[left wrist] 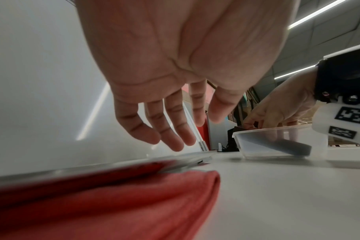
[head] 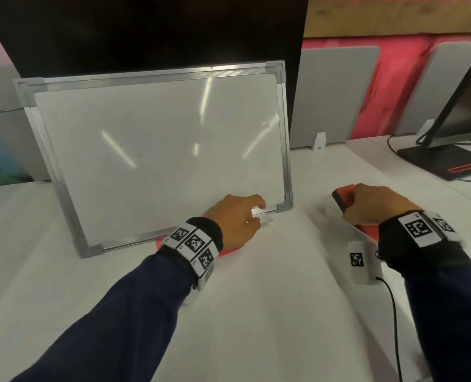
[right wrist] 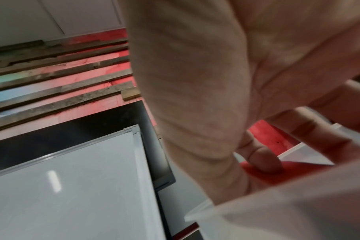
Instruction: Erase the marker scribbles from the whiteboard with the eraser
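The whiteboard [head: 157, 150] leans back against a dark monitor, and I see no clear scribbles on its surface, only light reflections. My left hand [head: 237, 219] is at the board's bottom right edge, fingers loosely extended, with the index tip touching the lower frame; in the left wrist view the left hand [left wrist: 175, 65] holds nothing. To the right of the board, my right hand [head: 377, 205] grips the red eraser [head: 341, 198] with its dark felt face. The eraser [left wrist: 292, 147] sits tilted inside a clear plastic container [left wrist: 247, 146], its felt near the bottom.
A folded red cloth [left wrist: 134, 203] lies on the white table under my left wrist, against the board's lower edge. A second monitor [head: 465, 111] with cables stands at the far right. Grey dividers [head: 336, 95] line the back of the table.
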Action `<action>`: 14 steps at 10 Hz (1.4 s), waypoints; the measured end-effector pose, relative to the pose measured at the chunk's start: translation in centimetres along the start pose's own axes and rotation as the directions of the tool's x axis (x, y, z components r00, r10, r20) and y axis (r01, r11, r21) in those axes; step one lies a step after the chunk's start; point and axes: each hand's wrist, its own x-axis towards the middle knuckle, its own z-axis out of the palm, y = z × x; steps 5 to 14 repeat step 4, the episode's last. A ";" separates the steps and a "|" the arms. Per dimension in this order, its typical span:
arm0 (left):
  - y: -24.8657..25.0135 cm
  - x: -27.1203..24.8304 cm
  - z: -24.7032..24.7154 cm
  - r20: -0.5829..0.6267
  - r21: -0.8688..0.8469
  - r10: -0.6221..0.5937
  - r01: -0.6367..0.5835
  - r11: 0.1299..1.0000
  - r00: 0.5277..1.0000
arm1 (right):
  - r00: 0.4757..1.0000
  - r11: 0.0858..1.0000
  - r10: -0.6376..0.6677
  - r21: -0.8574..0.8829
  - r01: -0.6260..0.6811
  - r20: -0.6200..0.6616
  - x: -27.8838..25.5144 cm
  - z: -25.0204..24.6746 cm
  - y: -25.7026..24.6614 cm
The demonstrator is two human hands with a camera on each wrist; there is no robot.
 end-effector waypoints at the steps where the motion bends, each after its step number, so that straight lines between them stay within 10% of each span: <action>1: -0.7 -0.9 -0.4 0.002 0.015 -0.030 0.030 0.999 1.000 | 0.999 0.998 -0.052 -0.019 0.052 -0.017 -0.5 0.5 -1.5; 4: -2.8 -3.2 -2.5 -0.071 0.019 -0.095 0.096 0.995 0.993 | 0.927 0.968 -0.156 0.136 0.213 -0.341 -2.0 2.9 -5.8; 14: -2.8 -3.2 -2.5 -0.071 0.019 -0.095 0.096 0.995 0.993 | 0.927 0.968 -0.156 0.136 0.213 -0.341 -2.0 2.9 -5.8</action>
